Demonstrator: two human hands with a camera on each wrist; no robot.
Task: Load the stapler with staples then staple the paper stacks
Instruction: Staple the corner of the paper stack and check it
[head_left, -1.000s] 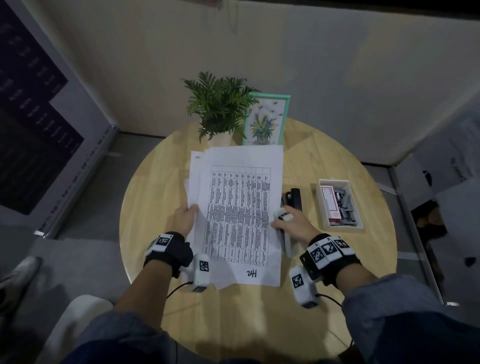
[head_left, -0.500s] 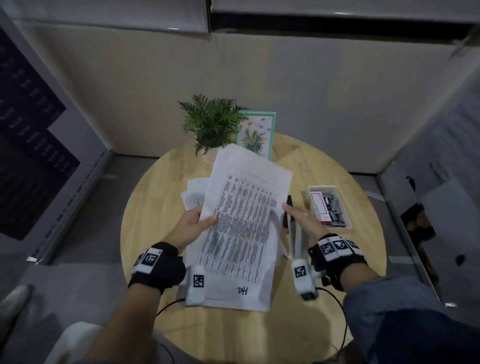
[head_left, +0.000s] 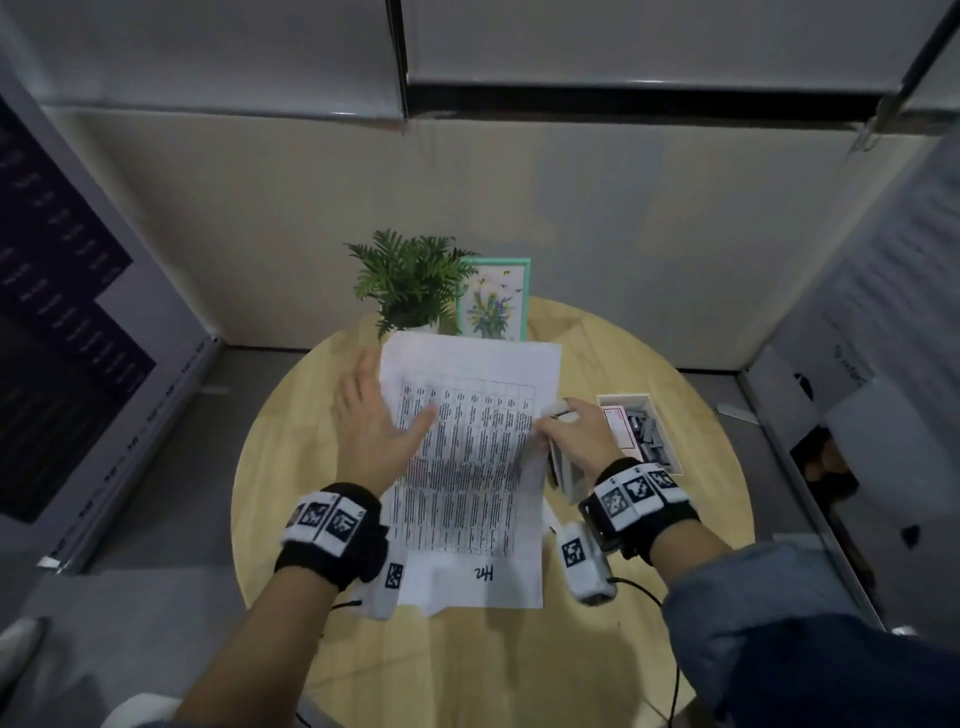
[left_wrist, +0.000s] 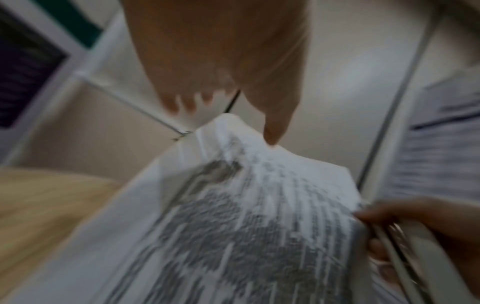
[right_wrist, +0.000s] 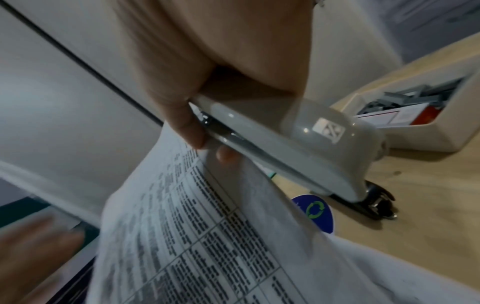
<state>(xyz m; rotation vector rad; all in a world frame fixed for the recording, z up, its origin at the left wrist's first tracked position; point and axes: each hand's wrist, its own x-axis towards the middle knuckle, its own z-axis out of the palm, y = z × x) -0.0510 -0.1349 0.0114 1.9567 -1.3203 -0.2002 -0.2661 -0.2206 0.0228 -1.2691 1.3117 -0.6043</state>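
A printed paper stack (head_left: 467, 467) is raised off the round wooden table (head_left: 291, 457), its top edge near the plant. My right hand (head_left: 576, 431) grips the grey stapler (head_left: 563, 467) at the stack's right edge. In the right wrist view its thumb and a finger close round the stapler's (right_wrist: 298, 144) front end, right where the paper (right_wrist: 194, 236) edge meets it. My left hand (head_left: 382, 405) is spread at the stack's upper left edge with straight fingers. In the blurred left wrist view only its thumb tip touches the sheet (left_wrist: 233, 226).
A white tray (head_left: 623, 397) right of the stapler holds a red-labelled staple box (head_left: 618, 426) and loose grey staple strips (head_left: 647, 434). A potted plant (head_left: 410, 280) and a green-framed picture (head_left: 493, 301) stand at the table's far edge. Walls enclose the table.
My left hand let go of the paper's left edge and moved up along it, fingers spread. My right hand lifted the stapler off the table to the paper's right edge. The head tilted up.
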